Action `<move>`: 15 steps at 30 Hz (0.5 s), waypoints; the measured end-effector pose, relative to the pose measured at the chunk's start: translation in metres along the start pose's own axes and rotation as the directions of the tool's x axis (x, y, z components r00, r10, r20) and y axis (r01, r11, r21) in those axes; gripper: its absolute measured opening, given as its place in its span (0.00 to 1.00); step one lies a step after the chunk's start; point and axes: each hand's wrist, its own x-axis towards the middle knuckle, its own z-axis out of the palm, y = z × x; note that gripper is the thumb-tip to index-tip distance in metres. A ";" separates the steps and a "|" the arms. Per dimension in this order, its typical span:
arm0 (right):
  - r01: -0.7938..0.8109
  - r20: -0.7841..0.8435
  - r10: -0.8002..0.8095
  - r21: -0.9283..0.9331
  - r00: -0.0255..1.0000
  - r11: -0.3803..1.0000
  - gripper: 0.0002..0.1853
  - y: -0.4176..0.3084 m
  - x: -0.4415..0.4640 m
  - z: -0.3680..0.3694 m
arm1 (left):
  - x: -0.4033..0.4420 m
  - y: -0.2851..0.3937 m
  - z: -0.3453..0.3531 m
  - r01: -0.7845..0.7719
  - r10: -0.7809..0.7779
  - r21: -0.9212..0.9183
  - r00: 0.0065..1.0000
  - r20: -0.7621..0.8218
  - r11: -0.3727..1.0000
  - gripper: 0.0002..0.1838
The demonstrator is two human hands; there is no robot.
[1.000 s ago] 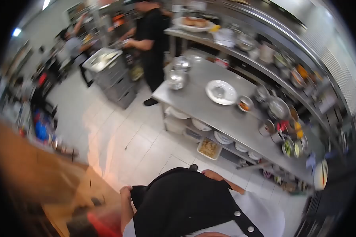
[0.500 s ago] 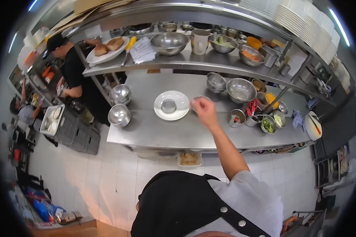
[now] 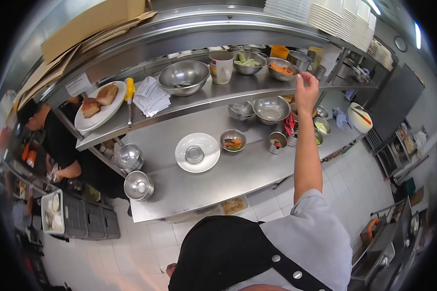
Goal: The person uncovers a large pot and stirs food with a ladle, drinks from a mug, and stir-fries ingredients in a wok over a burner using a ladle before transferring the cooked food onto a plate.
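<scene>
My right hand (image 3: 307,92) is raised at the front edge of the steel shelf, beside a metal bowl of orange pieces (image 3: 281,66). Its fingers are loosely bent and a little apart, with nothing visible in them. Below on the counter, a small metal bowl (image 3: 234,141) holds orange and dark green strips. Left of it lies a white plate (image 3: 182,162) with a round metal ring (image 3: 194,154) standing on it. Just a bit of my left hand (image 3: 171,269) shows low beside the black apron; its fingers are hidden.
On the shelf (image 3: 211,99) stand a large steel bowl (image 3: 183,77), a mug (image 3: 221,67), a bowl of pale green pieces (image 3: 248,62) and a plate of browned meat (image 3: 107,112). Stacked bowls (image 3: 139,185) sit at the counter's left. A co-worker (image 3: 58,140) stands beyond grey crates (image 3: 85,218).
My right hand has moved from above the small counter bowl up and right to the shelf bowl. The bowl of strips is now uncovered. The view has shifted; more of my left hand shows.
</scene>
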 end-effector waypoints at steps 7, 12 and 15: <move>-0.186 0.068 0.194 -0.109 0.979 0.976 0.18 0.071 0.058 -0.017 | 0.058 0.113 -0.043 0.195 -0.136 -0.287 0.967 0.214 0.938 0.11; 0.174 0.273 -0.057 -0.427 0.960 0.887 0.15 0.085 0.104 -0.014 | 0.039 0.170 0.002 0.266 -0.227 -0.482 0.964 0.140 0.835 0.11; 0.409 0.411 -0.189 -0.557 0.892 0.723 0.15 0.101 0.115 -0.001 | 0.008 0.187 0.054 0.237 -0.153 -0.419 0.962 0.225 0.877 0.13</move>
